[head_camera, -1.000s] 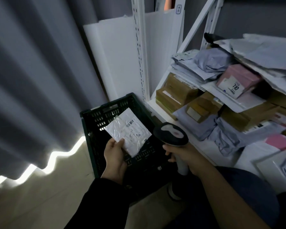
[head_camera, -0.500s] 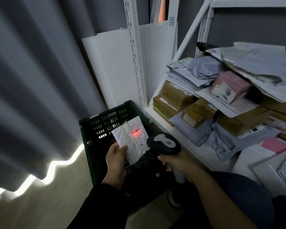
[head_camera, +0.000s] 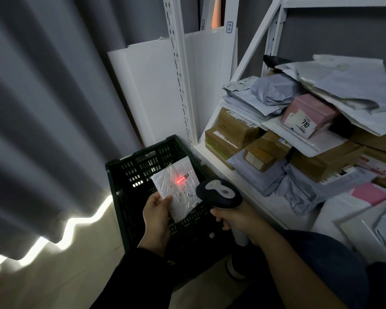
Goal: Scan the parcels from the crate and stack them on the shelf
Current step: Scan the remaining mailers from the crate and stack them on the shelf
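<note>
Right now the parcel (head_camera: 176,188) is a small flat white padded envelope with a crinkled, shiny skin and a printed label with a barcode on its right half. A red spot of light (head_camera: 178,180) glows at the label's left edge. The parcel is held tilted above the dark green slotted crate (head_camera: 129,175), which stands on the floor between the grey curtain (head_camera: 42,121) and the white shelf (head_camera: 274,208). The left hand (head_camera: 156,210) grasps the parcel's lower left corner, thumb on top. The right hand (head_camera: 239,219) is wrapped round the pale grip of the barcode scanner (head_camera: 218,194), whose dark head points at the label and covers the parcel's lower right corner. The parcel hides part of the crate's inside, which is otherwise too dark to see into. On the shelf, brown cardboard boxes (head_camera: 232,130), grey poly bags (head_camera: 270,92) and white envelopes lie piled loosely, with a pink box (head_camera: 310,114) tilted among them. White panels (head_camera: 156,90) lean against the wall behind the crate. The pink box's white label bears large digits that read 110; the print on the parcel's label is too small to read
</note>
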